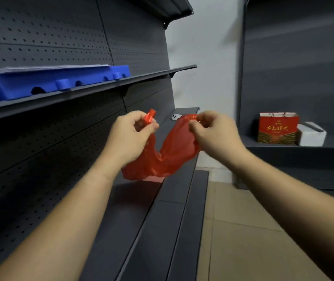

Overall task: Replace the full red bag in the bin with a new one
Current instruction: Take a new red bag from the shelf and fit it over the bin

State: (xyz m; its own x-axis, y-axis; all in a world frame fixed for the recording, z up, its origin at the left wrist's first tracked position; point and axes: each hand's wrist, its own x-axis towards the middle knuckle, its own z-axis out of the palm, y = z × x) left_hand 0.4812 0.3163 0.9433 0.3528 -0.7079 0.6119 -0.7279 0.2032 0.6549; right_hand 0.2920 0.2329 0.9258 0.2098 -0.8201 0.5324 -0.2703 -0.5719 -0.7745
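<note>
Here you hold the new red bag in the air above the lower shelf, your left hand pinching one bunched handle and your right hand pinching the other edge, fingers of both closed on the film. The bag sags crumpled between them, not yet opened. The bin is out of view. The film looks thin and clingy; pull the two sides apart too sharply and it may tear at a handle, or slip from one pinch and drop onto the shelf.
</note>
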